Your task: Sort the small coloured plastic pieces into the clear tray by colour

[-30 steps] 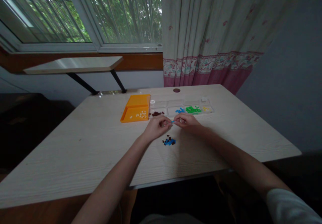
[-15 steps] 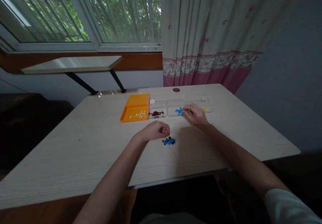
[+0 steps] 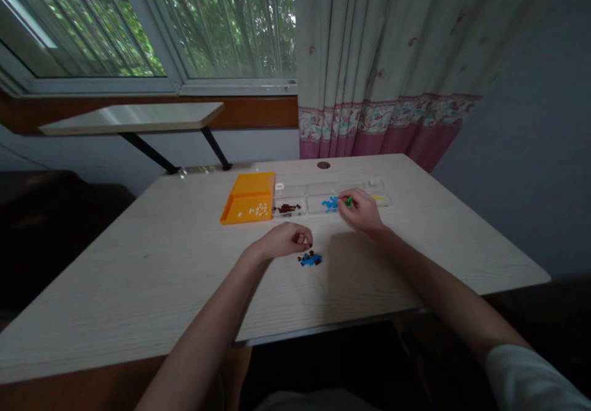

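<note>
My left hand point(image 3: 286, 240) rests on the wooden table point(image 3: 138, 275) with its fingers curled shut, just above a small pile of blue and dark brown pieces point(image 3: 310, 258). Whether it holds a piece is hidden. My right hand point(image 3: 361, 210) reaches over a clear compartment tray point(image 3: 318, 194) and pinches a small green piece point(image 3: 349, 200) between its fingertips. The tray holds brown pieces point(image 3: 287, 208), blue pieces point(image 3: 329, 203) and yellow pieces point(image 3: 378, 199) in separate compartments. My right hand covers the green compartment.
An orange box point(image 3: 249, 199) with its lid open holds small white pieces, left of the clear tray. A cable hole point(image 3: 324, 165) is at the table's far edge. A folding shelf point(image 3: 129, 119) sticks out under the window. A curtain point(image 3: 383, 60) hangs behind the table.
My hands were together, pinching a blue piece. My right hand then moved away to the tray and now pinches a green piece. My left hand sank a little toward the pile.
</note>
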{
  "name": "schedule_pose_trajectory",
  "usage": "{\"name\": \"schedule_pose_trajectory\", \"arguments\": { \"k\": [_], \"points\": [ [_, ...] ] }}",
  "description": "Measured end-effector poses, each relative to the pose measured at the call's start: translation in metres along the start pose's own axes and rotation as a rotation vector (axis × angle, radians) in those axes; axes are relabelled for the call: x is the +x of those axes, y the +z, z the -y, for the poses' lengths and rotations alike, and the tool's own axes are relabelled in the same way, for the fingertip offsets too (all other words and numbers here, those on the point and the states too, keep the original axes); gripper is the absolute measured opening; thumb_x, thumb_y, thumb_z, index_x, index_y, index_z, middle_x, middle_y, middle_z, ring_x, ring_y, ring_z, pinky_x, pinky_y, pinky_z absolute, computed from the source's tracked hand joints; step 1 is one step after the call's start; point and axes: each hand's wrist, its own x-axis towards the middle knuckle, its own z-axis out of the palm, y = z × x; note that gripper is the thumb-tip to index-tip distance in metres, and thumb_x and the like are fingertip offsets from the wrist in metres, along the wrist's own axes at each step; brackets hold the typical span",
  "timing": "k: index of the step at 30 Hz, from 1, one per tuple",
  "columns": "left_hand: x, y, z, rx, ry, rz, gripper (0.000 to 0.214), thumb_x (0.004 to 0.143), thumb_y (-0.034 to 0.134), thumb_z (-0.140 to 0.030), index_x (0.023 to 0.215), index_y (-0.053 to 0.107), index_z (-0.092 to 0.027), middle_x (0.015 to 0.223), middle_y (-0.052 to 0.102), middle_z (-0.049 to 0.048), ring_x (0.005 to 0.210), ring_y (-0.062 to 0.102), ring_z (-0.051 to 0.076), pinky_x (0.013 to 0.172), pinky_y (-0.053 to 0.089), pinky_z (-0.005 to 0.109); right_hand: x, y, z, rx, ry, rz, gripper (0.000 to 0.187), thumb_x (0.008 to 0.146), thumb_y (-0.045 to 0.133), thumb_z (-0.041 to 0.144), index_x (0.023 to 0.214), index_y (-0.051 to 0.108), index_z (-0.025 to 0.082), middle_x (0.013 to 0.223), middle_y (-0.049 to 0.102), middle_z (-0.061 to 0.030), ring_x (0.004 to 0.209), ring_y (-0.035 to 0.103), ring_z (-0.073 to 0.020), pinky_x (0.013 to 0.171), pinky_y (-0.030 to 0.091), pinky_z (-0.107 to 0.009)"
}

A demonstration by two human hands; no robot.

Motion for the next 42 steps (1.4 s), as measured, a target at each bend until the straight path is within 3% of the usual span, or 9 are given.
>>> {"name": "schedule_pose_trajectory", "arguments": {
  "k": [5,8,12,17,30,34,37,42],
  "points": [
    [0.001,0.000,-0.001,-0.002,0.014,0.006,0.014,0.073,0.056,-0.025,0.075,0.065,-0.014,0.061,0.054,-0.0006,0.055,0.044,0.008,0.051,0.033,0.017,-0.001,0.010,-0.019,-0.093,0.103,0.042,0.021,0.083,0.050,0.033,0.086,0.065,0.018,0.079,0.063,-0.0049,0.073,0.056,-0.0157,0.068,0.042,-0.027],
    [0.004,0.003,0.000,-0.050,0.026,-0.067,0.019,0.078,0.051,-0.027,0.078,0.062,-0.012,0.063,0.054,0.0007,0.056,0.044,0.009,0.052,0.035,0.018,-0.001,0.010,-0.021,-0.105,0.110,0.071,0.023,0.085,0.048,0.032,0.091,0.066,0.019,0.084,0.064,-0.0061,0.077,0.057,-0.0167,0.070,0.043,-0.028],
    [0.010,0.009,0.001,-0.128,0.041,-0.233,0.025,0.081,0.048,-0.031,0.086,0.061,-0.011,0.074,0.060,0.0050,0.064,0.050,0.011,0.059,0.039,0.021,-0.002,0.010,-0.010,-0.034,-0.010,0.170,0.022,0.085,0.048,0.030,0.092,0.066,0.019,0.085,0.065,-0.0058,0.077,0.058,-0.0153,0.071,0.044,-0.027],
    [0.016,0.015,-0.002,-0.244,0.022,-0.402,0.028,0.082,0.047,-0.035,0.080,0.061,-0.011,0.074,0.062,0.0052,0.068,0.053,0.013,0.064,0.042,0.024,-0.011,0.020,0.010,0.031,-0.170,0.259,0.020,0.083,0.052,0.032,0.090,0.066,0.021,0.083,0.066,-0.0046,0.073,0.059,-0.0133,0.067,0.044,-0.023],
    [0.019,0.017,-0.001,-0.312,0.000,-0.440,0.031,0.080,0.049,-0.041,0.075,0.059,-0.012,0.073,0.062,0.0043,0.068,0.055,0.013,0.065,0.042,0.024,-0.014,0.020,0.021,0.109,-0.234,0.269,0.018,0.082,0.054,0.030,0.091,0.065,0.020,0.077,0.065,-0.0035,0.066,0.057,-0.0112,0.062,0.043,-0.022],
    [0.018,0.017,-0.003,-0.261,0.007,-0.426,0.029,0.082,0.048,-0.036,0.076,0.061,-0.010,0.070,0.062,0.0045,0.065,0.053,0.013,0.062,0.041,0.023,-0.014,0.021,0.020,0.114,-0.258,0.277,0.018,0.083,0.052,0.030,0.089,0.066,0.020,0.076,0.065,-0.0033,0.068,0.058,-0.0114,0.063,0.043,-0.022],
    [0.014,0.015,-0.007,-0.132,0.031,-0.515,0.024,0.081,0.050,-0.031,0.079,0.064,-0.011,0.071,0.061,0.0042,0.062,0.051,0.011,0.057,0.039,0.022,-0.014,0.021,0.020,0.099,-0.252,0.229,0.017,0.083,0.053,0.030,0.087,0.065,0.019,0.076,0.065,-0.0029,0.068,0.059,-0.0108,0.063,0.044,-0.020],
    [0.009,0.013,-0.014,0.127,0.188,-0.645,0.014,0.080,0.055,-0.025,0.081,0.065,-0.016,0.070,0.057,0.0022,0.062,0.048,0.010,0.056,0.038,0.021,-0.013,0.022,0.020,0.124,-0.308,0.121,0.014,0.082,0.055,0.028,0.083,0.064,0.018,0.072,0.065,-0.0018,0.063,0.058,-0.0094,0.058,0.043,-0.019]
  ]
}}
